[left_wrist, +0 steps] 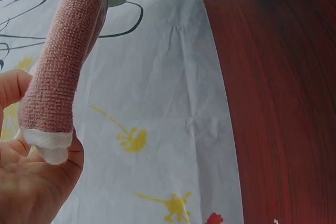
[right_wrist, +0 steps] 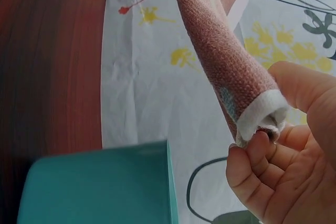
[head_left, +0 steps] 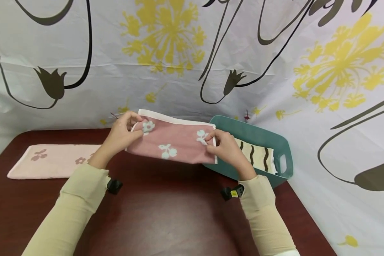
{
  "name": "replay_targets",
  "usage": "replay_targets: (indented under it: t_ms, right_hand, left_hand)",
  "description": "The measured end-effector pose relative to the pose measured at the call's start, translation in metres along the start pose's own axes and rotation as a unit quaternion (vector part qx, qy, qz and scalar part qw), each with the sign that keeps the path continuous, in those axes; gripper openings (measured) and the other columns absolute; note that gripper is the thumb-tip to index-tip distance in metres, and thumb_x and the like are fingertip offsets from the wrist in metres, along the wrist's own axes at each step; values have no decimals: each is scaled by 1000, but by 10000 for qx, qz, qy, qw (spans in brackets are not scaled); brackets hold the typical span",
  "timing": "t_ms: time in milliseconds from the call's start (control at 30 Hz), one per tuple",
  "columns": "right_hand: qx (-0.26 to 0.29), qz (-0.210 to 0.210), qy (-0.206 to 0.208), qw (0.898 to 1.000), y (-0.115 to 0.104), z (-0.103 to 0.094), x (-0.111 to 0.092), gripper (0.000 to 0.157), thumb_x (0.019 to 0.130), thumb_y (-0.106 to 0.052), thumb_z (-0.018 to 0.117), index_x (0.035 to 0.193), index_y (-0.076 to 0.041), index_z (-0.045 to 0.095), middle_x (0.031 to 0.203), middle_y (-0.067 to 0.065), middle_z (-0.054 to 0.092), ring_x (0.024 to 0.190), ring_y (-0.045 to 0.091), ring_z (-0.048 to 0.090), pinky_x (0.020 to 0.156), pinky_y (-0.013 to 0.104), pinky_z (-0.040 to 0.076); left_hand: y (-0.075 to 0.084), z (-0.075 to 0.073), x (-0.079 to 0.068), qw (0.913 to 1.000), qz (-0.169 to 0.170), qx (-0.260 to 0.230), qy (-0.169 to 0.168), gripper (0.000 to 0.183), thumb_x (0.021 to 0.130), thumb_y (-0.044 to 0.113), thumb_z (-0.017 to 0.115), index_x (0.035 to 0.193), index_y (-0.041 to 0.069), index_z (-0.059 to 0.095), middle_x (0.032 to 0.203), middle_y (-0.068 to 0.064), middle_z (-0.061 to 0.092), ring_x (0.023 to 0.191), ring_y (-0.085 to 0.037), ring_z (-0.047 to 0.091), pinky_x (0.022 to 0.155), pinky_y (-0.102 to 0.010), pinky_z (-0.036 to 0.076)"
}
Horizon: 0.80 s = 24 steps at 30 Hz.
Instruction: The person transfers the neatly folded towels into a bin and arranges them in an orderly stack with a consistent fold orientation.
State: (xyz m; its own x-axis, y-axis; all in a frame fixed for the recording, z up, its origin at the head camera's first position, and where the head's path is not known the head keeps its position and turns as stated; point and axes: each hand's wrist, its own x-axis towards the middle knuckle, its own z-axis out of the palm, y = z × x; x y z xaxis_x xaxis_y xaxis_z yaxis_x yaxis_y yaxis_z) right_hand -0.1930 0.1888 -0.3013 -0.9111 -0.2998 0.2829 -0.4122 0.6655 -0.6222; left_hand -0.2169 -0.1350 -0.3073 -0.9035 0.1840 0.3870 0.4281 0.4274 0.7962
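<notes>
A folded dusty-pink towel point(head_left: 176, 138) with pale blue flower and cherry patterns and a white border is held up above the table. My left hand point(head_left: 123, 131) pinches its left end, thumb in front. The right hand point(head_left: 224, 147) grips the opposite end near the white edge. In the left wrist view the folded layers of the towel point(left_wrist: 63, 66) rest between the left thumb and fingers point(left_wrist: 44, 182). The right wrist view shows the right hand point(right_wrist: 294, 171) holding the towel's white-edged end point(right_wrist: 262, 111).
A teal basket point(head_left: 252, 128) stands at the right, holding a cream towel point(head_left: 257, 154) with dark wavy stripes. On the left of the dark red table point(head_left: 160, 213) lies a light pink folded towel point(head_left: 56, 161). A flower-printed white cloth point(head_left: 179, 89) hangs behind and at the right.
</notes>
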Motion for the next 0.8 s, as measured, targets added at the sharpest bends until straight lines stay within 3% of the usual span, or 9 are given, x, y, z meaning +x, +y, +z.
replay_targets:
  t_ms: [200, 433, 800]
  right_hand:
    - [-191, 108, 143, 9997, 8, -12, -4, 17, 76, -5, 64, 93, -4, 63, 57, 2, 45, 50, 17, 39, 49, 28, 33]
    - [-337, 280, 177, 9989, 16, -23, -10, 17, 76, -6, 64, 93, -4, 63, 57, 2, 46, 50, 17, 39, 50, 29, 33]
    - [-515, 524, 276, 9969, 29, -41, -21, 17, 78, -7, 63, 94, -4, 63, 59, 3, 45, 47, 14, 38, 49, 30, 34]
  left_hand:
    - [3, 14, 13, 10000, 23, -60, -31, 31, 75, 2, 57, 105, 2, 52, 86, -8, 48, 77, -20, 42, 69, -29, 35]
    - [9, 26, 25, 9993, -19, -149, -353, 30, 77, 3, 59, 106, 3, 50, 89, -9, 49, 81, -21, 43, 71, -33, 36]
    - [18, 50, 42, 9980, -18, -216, -596, 32, 74, 2, 59, 105, 4, 51, 90, -10, 49, 84, -22, 45, 72, -33, 38]
